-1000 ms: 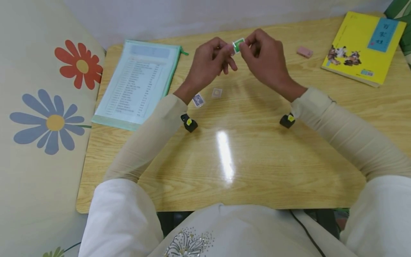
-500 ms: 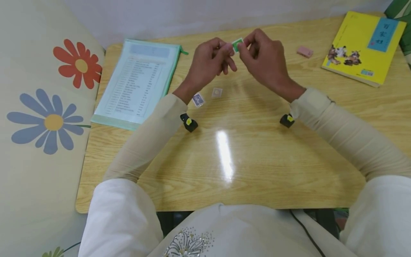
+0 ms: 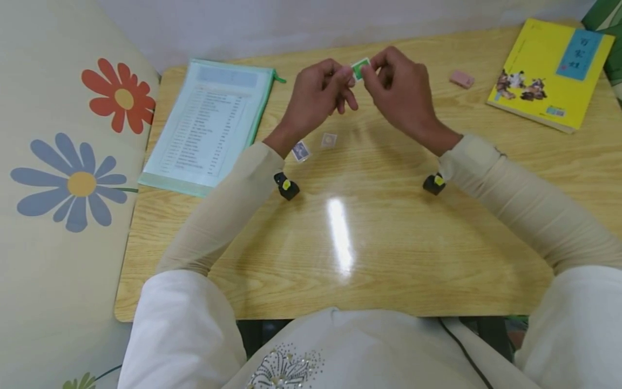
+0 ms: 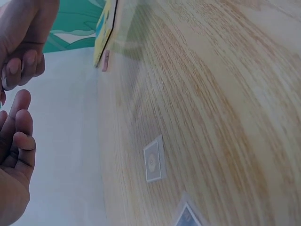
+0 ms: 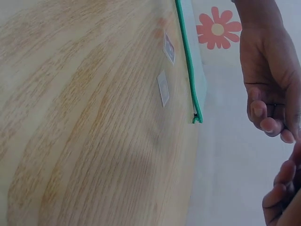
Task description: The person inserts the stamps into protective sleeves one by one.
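Observation:
A small green stamp [image 3: 360, 69] with a white border is held up above the back of the table, between both hands. My left hand [image 3: 323, 86] pinches its left edge between thumb and forefinger, the other fingers loosely bent below. On the opposite side my right hand [image 3: 400, 89] pinches it, thumb on the front. Two more stamps lie on the table under the left hand: a dark blue one [image 3: 300, 152] in a clear sleeve and a pale grey-brown one [image 3: 329, 140]. In the left wrist view the pale stamp [image 4: 153, 160] shows a round design.
A clear zip folder [image 3: 209, 124] with a printed sheet and green edging lies on the left of the wooden table [image 3: 389, 259]. At the back right are a small pink block [image 3: 461, 79] and a yellow book [image 3: 549, 73]. The wall [image 3: 291, 27] stands close behind the hands.
The green stamp shifts and tilts very slightly between the fingers. Both hands keep their grip in nearly the same place, and the things on the table stay put.

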A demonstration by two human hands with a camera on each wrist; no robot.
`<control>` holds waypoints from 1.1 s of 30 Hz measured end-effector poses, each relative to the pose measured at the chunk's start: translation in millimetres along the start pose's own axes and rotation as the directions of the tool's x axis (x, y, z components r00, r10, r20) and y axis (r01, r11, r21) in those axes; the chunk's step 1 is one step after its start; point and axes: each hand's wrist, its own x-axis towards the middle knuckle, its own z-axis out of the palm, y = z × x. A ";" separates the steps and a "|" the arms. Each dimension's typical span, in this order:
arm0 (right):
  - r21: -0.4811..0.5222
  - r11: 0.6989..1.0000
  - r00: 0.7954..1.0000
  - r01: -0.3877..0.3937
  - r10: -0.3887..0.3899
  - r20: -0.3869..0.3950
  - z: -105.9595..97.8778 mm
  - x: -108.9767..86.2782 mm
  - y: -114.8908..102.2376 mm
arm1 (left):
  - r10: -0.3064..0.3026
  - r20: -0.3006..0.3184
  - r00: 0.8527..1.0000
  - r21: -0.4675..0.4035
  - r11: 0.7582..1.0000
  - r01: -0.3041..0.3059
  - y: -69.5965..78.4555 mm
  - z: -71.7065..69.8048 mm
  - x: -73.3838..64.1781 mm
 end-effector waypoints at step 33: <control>0.388 0.865 0.946 -0.317 0.260 0.193 1.6 5.7 -0.8 | 0.066 -0.043 0.997 0.070 0.996 -0.063 5.6 4.3 -4.6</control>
